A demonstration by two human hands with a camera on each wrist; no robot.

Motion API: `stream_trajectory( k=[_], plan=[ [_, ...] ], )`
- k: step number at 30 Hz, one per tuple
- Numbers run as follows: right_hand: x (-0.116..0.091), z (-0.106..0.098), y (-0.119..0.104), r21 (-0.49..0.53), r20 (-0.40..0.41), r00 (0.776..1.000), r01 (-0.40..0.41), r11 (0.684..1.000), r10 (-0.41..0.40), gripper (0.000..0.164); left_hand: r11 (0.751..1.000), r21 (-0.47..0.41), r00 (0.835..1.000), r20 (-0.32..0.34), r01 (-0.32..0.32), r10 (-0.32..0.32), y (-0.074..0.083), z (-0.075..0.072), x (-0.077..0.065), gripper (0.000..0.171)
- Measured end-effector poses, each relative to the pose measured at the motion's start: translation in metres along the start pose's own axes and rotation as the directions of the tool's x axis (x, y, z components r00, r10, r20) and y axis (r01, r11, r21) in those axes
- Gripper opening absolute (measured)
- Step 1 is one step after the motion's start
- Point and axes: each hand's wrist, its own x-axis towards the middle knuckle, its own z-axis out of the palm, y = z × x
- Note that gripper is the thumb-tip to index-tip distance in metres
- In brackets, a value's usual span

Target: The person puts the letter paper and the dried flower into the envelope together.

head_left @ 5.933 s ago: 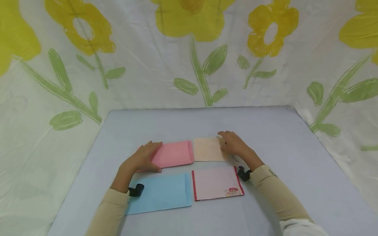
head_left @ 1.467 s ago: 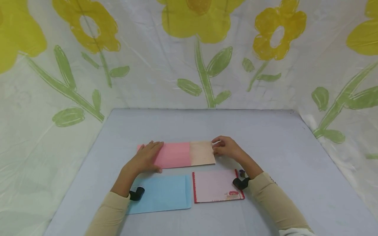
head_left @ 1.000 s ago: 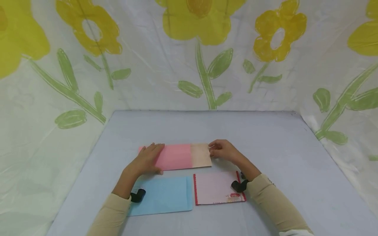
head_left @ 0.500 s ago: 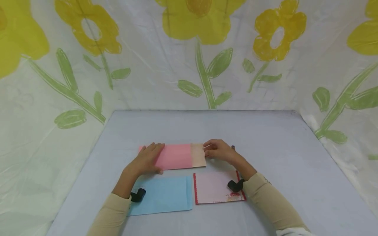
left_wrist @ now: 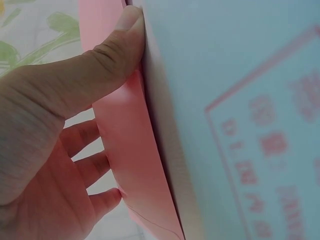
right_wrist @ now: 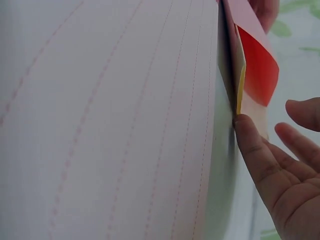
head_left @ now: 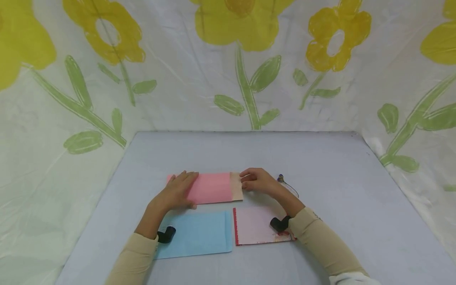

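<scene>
My left hand (head_left: 178, 191) lies spread across the left part of a pink envelope (head_left: 213, 188), thumb at the near edge and fingers toward the far one. In the left wrist view the thumb (left_wrist: 110, 55) presses along the envelope's side. A beige card (head_left: 236, 192) sits mostly inside the envelope, only a narrow strip sticking out of its right end. My right hand (head_left: 260, 181) touches that strip's outer edge; in the right wrist view one straight fingertip (right_wrist: 244, 122) meets the card's edge, the thumb standing apart. The envelope's open mouth shows a red inside (right_wrist: 257, 65).
In front lie a light blue envelope (head_left: 199, 233) with red print on it and a pale pink sheet (head_left: 253, 225) with red borders, partly under the right wrist. A small dark thing (head_left: 280, 178) on a thin cord shows beyond the right forearm. Flowered sheeting (head_left: 178, 99) encloses the table.
The beige card, first lying beside the pink envelope, has gone in leftward until only a strip shows. My right hand has moved left with it; my left hand has stayed on the envelope.
</scene>
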Motion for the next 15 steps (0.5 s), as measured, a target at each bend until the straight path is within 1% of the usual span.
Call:
stream_trajectory(
  k=[6, 11, 15],
  plan=[
    [0.000, 0.004, -0.003, -0.015, -0.016, 1.000, -0.015, 1.000, 0.015, 0.031, 1.000, -0.002, 1.000, 0.003, 0.001, -0.001, 0.000, 0.000, 0.000, 0.103],
    [0.003, 0.008, -0.002, -0.007, -0.016, 1.000, -0.004, 1.000, 0.004, 0.031, 1.000, -0.002, 1.000, 0.001, -0.006, 0.006, 0.000, -0.001, 0.000, 0.103],
    [0.004, 0.011, -0.003, 0.003, -0.003, 1.000, 0.025, 1.000, -0.025, 0.030, 1.000, -0.008, 1.000, 0.001, -0.004, 0.004, 0.001, -0.001, -0.001, 0.103]
  ],
)
